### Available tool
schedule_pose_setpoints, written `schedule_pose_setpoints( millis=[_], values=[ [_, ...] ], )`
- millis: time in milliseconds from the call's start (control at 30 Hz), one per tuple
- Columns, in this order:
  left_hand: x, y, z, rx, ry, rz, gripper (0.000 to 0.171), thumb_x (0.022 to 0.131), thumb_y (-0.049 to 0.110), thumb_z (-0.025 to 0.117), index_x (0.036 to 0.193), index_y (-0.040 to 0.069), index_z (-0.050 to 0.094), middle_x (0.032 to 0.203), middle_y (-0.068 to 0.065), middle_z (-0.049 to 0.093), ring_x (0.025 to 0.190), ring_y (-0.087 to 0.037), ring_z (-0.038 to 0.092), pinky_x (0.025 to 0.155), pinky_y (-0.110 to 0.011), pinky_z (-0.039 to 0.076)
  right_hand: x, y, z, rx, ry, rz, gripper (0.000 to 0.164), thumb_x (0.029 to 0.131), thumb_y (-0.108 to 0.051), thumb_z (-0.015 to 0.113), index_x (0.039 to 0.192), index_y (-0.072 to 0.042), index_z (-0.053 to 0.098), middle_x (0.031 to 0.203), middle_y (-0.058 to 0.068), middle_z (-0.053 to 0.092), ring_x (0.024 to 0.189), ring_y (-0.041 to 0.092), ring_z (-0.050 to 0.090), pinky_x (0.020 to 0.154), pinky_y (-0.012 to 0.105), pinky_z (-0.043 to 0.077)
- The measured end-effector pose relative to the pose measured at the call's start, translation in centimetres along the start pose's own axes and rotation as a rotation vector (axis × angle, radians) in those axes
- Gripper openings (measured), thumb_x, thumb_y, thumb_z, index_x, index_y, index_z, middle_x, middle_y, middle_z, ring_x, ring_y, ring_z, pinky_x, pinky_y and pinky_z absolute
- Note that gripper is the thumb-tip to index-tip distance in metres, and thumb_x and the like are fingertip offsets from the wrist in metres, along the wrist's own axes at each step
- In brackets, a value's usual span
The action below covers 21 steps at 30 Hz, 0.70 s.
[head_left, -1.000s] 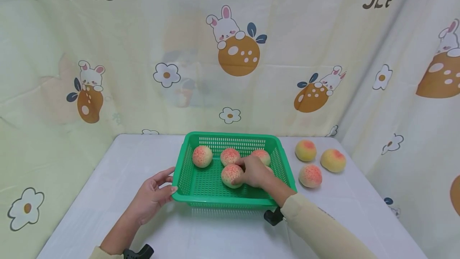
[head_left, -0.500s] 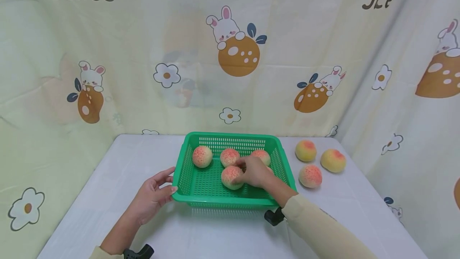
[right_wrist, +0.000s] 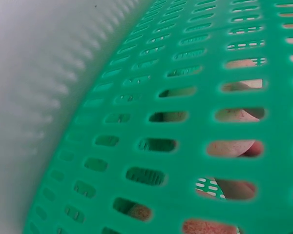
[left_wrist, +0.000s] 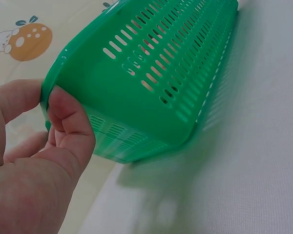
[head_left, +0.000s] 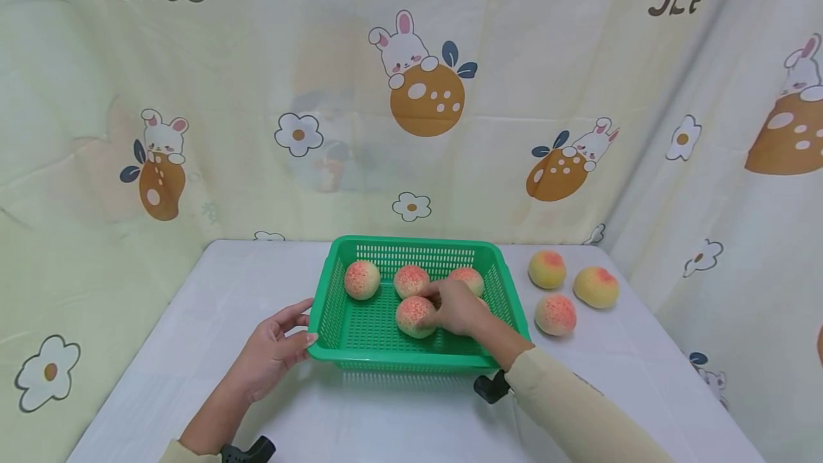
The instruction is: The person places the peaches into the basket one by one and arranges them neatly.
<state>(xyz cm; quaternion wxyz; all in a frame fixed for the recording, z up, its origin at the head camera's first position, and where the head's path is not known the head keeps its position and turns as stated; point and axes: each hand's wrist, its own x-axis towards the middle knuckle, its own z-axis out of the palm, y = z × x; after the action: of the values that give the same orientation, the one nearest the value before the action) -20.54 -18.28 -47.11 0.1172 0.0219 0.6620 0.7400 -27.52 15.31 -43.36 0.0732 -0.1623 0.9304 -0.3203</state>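
A green perforated plastic basket (head_left: 386, 358) stands on the white table with several speckled pink-and-cream peaches in it. My left hand (head_left: 273, 349) pinches the rim at the near left corner; the left wrist view shows the thumb and curled fingers on either side of the basket edge. Inside the basket, my right hand (head_left: 458, 309) holds the front middle peach (head_left: 414, 317) by its right side, thumb and fingers curled to it. Behind lie a left peach (head_left: 362, 280), a middle peach (head_left: 411, 281) and a right peach (head_left: 467, 279). Another is mostly hidden by the right hand.
Right of the basket, two yellow peaches (head_left: 596, 287) and one pink peach (head_left: 556, 314) lie on the white tabletop (head_left: 398, 413). A printed curtain (head_left: 347, 184) hangs behind the table. The basket's slotted wall (right_wrist: 185, 131) fills most of the right wrist view.
The front middle peach has settled slightly toward the near side of the basket, and the right thumb covers less of it. The left hand and the basket have stayed in place.
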Motion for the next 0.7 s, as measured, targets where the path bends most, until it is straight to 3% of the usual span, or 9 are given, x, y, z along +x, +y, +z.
schedule_pose_setpoints(
  millis=[400,700],
  values=[
    [-0.2,0.3,0.2,0.005,-0.003,0.005,0.069,0.095,0.004,0.070,0.157,0.011,0.039,0.125,-0.010,0.050,0.094,-0.014,0.067,0.084,-0.028,0.062,-0.6,0.2,-0.5,0.068,0.028,0.032,0.054,0.081,-0.020,0.088,0.130,-0.006,0.069,0.128,0.007,0.071,0.121,0.025,0.066,0.101,0.042,0.056],
    [-0.1,0.2,0.1,0.005,-0.004,0.002,0.069,0.095,0.004,0.069,0.157,0.011,0.039,0.125,-0.010,0.050,0.095,-0.014,0.067,0.084,-0.028,0.062,-1.8,1.2,-2.0,0.179,0.072,-0.016,0.056,0.082,-0.023,0.087,0.130,0.000,0.068,0.130,0.017,0.068,0.122,0.034,0.066,0.103,0.044,0.056]
  ],
)
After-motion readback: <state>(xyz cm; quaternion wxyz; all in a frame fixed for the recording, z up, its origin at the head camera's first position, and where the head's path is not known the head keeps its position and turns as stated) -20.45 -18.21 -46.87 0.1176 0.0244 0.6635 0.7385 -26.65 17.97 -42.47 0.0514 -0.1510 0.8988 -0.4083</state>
